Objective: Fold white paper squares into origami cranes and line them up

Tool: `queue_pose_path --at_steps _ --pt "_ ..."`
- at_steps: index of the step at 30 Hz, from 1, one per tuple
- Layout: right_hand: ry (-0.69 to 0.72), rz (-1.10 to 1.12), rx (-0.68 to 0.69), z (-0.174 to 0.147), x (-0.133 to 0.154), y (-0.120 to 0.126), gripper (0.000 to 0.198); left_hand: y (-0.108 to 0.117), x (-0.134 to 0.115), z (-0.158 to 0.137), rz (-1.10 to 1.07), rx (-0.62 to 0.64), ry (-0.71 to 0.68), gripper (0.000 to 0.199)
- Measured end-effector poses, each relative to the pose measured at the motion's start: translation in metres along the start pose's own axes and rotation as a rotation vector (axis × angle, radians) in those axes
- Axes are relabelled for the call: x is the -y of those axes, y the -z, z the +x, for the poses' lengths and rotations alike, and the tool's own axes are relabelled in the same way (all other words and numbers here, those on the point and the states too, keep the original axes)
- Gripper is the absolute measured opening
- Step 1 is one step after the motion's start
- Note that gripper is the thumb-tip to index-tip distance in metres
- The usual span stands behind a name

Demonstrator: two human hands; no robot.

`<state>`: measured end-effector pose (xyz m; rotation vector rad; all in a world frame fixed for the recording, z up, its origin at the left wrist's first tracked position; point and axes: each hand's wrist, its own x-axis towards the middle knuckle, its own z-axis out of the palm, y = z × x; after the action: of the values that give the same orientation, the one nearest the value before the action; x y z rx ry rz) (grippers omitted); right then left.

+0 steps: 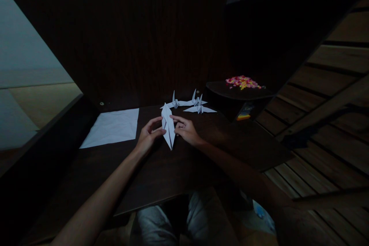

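Between my two hands is a folded white paper point(168, 125), a long narrow diamond with a slit down its lower half. My left hand point(150, 131) pinches its left edge with thumb and fingers. On the opposite edge, my right hand point(186, 128) grips it with the fingers curled. Just beyond stand several finished white paper cranes point(200, 109) with wings spread, one partly hidden behind the folded paper. A flat white sheet of paper point(112, 127) lies to the left of my left hand.
The dark wooden desk point(150, 177) has a tall back panel point(138, 38) and a raised side wall at left. On a small corner shelf point(219, 89) at right sits a pile of pink, red and yellow bits point(242, 82). Below it is a small box point(244, 111) with a yellow-orange stripe.
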<state>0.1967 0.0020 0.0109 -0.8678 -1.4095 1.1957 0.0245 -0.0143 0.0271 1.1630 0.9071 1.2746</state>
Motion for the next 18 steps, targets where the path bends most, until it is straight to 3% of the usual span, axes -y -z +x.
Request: queue_pose_path --at_steps 9,18 --pt "0.037 -0.018 -0.052 0.0036 -0.0042 -0.0011 0.035 0.0031 0.0039 0.0032 0.160 -0.062 -0.049 0.040" --pt "0.070 -0.028 -0.028 0.0027 -0.0037 -0.0020 0.035 0.0020 0.0023 0.0031 0.147 -0.113 -0.059 0.045"
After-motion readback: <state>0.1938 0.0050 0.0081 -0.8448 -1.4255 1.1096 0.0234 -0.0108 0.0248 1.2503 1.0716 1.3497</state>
